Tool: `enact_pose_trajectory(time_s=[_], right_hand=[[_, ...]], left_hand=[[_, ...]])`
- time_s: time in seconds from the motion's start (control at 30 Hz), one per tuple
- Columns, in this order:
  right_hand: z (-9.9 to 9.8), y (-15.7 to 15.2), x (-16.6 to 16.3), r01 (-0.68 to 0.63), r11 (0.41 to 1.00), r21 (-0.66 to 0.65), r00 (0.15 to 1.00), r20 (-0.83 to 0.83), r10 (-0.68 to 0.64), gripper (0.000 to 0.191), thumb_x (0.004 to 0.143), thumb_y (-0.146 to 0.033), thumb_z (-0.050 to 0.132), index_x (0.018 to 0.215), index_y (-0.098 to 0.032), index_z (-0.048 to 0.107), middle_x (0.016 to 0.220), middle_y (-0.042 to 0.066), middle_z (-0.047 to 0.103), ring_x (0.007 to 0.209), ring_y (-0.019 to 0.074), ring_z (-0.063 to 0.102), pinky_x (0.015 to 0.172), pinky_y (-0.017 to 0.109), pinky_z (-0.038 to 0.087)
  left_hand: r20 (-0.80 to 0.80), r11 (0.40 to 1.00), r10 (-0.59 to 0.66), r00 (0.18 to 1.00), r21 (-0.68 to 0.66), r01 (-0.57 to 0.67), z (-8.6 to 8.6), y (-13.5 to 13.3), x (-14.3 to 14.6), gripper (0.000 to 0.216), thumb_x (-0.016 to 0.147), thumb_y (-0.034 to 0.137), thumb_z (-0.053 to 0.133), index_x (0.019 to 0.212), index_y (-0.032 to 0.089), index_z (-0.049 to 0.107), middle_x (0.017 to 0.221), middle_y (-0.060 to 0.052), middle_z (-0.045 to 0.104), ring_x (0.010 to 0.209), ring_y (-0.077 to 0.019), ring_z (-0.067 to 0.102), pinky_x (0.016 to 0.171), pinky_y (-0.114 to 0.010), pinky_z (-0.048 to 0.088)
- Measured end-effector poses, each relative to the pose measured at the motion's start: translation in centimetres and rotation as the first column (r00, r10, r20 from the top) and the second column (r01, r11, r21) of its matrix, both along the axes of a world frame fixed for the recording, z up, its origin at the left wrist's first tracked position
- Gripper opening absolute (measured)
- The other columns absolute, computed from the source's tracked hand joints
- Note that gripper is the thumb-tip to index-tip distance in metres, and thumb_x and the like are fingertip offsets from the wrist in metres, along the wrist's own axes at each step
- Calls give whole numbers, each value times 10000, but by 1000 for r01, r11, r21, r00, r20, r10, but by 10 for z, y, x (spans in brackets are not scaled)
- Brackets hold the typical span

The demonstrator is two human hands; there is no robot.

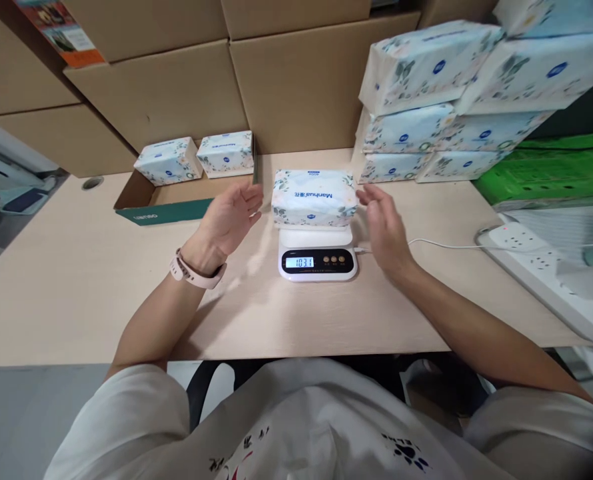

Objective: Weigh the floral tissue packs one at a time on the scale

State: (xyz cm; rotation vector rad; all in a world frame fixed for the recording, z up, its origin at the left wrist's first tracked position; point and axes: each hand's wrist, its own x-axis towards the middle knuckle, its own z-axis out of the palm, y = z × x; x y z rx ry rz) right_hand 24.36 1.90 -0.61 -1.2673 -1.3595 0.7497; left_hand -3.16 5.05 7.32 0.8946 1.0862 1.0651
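Note:
A pack of tissues [314,198] with blue lettering and a leafy print lies on the white digital scale [316,237]. The lit display [299,263] seems to read 103.1. To the left of the pack is my left hand [230,217], palm turned inward, fingers stretched and a gap between it and the pack. A pink watch band circles that wrist. My right hand [384,223] hovers close by the pack's right side, fingers extended, holding nothing; whether a fingertip touches the pack I cannot tell.
At the left, a green-sided open box [171,212] contains two tissue packs [225,153]. More packs [406,130] are stacked at the back right beside a green crate [551,170]. Cardboard boxes [306,80] line the back. A white cable [441,244] runs from the scale toward a power strip [531,250].

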Motion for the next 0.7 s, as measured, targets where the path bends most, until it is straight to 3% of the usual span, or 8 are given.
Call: enact_pose_trajectory(time_s=[0.13, 0.2, 0.27, 0.37, 0.5, 0.6, 0.7], right_hand=[[-2, -1, -6, -68, 992, -105, 997, -51, 63, 672, 976, -704, 555, 1580, -424, 466, 1694, 0, 503, 1628, 286, 397, 1362, 623, 285], [1, 3, -1, -4, 999, -36, 998, -70, 2, 714, 967, -701, 575, 1603, -411, 426, 1744, 6, 426, 1650, 275, 359, 1362, 598, 298], [7, 14, 16, 123, 989, 86, 989, -86, -116, 696, 972, -699, 571, 1568, -354, 472, 1712, 47, 461, 1620, 272, 407, 1346, 566, 341], [14, 38, 59, 387, 896, 218, 922, -112, -371, 559, 984, -652, 573, 1406, -288, 608, 1494, 88, 640, 1443, 280, 587, 1260, 536, 447], [14, 68, 124, 680, 713, 171, 731, -91, -676, 282, 964, -498, 646, 1093, -251, 692, 1146, 99, 743, 1142, 277, 669, 1155, 489, 478], [9, 75, 154, 747, 659, 91, 665, -64, -744, 125, 938, -360, 673, 874, -267, 621, 1110, 147, 748, 1115, 312, 641, 1189, 548, 389], [3, 70, 164, 761, 647, 49, 649, -38, -760, 160, 904, -238, 672, 795, -281, 563, 1139, 195, 744, 1140, 352, 626, 1212, 605, 309]], left_hand=[[19, 986, -154, 988, 68, 153, 7, -11, 32, 259, 900, 422, 676, 954, 180, 750, 1267, -114, 772, 1443, -319, 565, 1284, -429, 363], [28, 969, -200, 979, 150, 194, 13, -12, 52, 220, 906, 386, 684, 988, 191, 743, 1303, -75, 762, 1444, -288, 562, 1280, -400, 363], [46, 946, -267, 963, 203, 252, 18, -8, 75, 198, 929, 371, 666, 1009, 200, 727, 1307, -45, 750, 1436, -269, 560, 1277, -401, 355], [109, 917, -378, 919, 178, 357, 17, 10, 116, 168, 922, 368, 678, 958, 203, 685, 1155, -44, 742, 1343, -261, 591, 1232, -420, 385], [231, 866, -486, 843, -6, 500, -2, 35, 185, 250, 872, 388, 742, 816, 221, 565, 900, -50, 626, 1136, -261, 614, 1131, -449, 450], [280, 845, -500, 820, -47, 532, -16, 44, 228, 229, 829, 328, 778, 847, 237, 569, 1037, -64, 651, 1195, -269, 589, 1122, -447, 451], [264, 853, -472, 841, -104, 512, -19, 47, 249, 155, 834, 247, 741, 915, 248, 609, 1274, -62, 646, 1345, -269, 523, 1175, -448, 409]])
